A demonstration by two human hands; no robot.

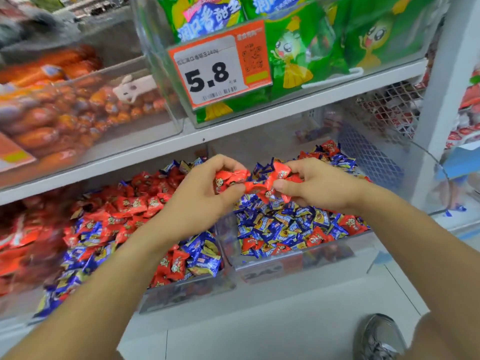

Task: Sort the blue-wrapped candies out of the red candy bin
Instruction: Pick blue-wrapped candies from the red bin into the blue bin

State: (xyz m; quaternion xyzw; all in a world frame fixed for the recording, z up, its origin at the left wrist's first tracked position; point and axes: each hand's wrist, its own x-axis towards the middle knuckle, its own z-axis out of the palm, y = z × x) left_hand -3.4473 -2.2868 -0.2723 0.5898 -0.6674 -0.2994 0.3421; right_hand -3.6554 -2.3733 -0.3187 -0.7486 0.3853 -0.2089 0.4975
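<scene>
Both my hands are up over the divide between the two clear bins, each full of red candies. My left hand (205, 188) has its fingers curled round a small bunch of red candies (231, 179); my right hand (315, 187) pinches a few more between thumb and fingers, the wrappers touching in the gap between the hands. Neither hand is spread wide; both are closed on wrappers.

The red bin (181, 289) on the left holds mostly red, but blue candies (205, 252) lie thick along its front and lower left. The right bin (298, 263) is mostly blue with some red strays near its front wall.

To do this step well, I judge I should pass the reds into one hand and drop them into the left bin, keeping them low so none bounce across the divider. Then I should work the front edge of the red bin, where the blue ones sit on top and can be lifted without digging. Taking a few at a time by the wrapper ends should keep me from dragging reds along. The left side of the view is blurred, so I cannot tell how many blue ones lie there.
</scene>
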